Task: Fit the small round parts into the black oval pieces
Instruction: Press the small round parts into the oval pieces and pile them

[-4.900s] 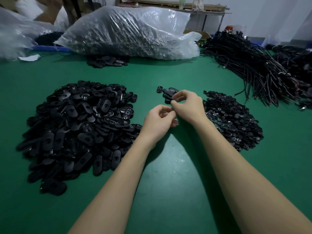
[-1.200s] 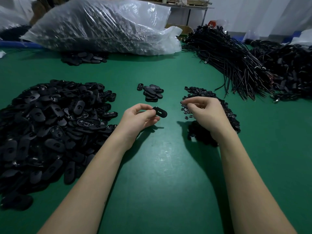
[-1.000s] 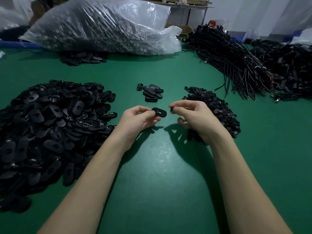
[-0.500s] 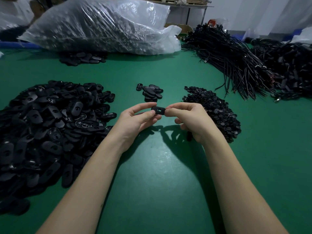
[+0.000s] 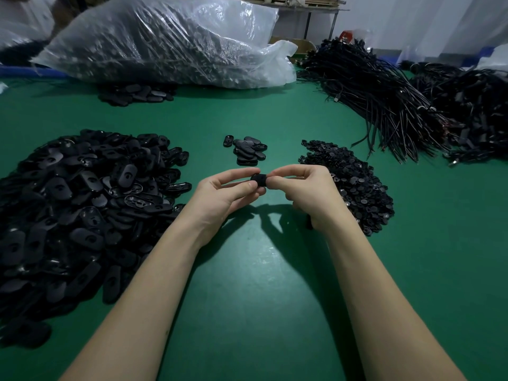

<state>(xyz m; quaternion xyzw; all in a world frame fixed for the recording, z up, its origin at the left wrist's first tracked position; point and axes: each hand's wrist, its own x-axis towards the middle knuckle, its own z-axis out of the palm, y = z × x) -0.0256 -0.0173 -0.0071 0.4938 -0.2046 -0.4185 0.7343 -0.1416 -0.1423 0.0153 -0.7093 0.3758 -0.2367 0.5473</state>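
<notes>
**Barely a dent in the big heap**

Taking the green table [image 5: 247, 312] as landmark: on its left side lies a large heap of black oval pieces [image 5: 77, 210], seemingly unfitted. On its right sits the smaller mound of small round parts [image 5: 354, 182]. Toward its far middle rests a little stack of ovals [image 5: 248, 152], probably the finished ones. Above its centre, the left hand [image 5: 222, 193] and right hand [image 5: 310, 191] both pinch one oval piece [image 5: 259, 180] between fingers; the round part is hidden.
</notes>
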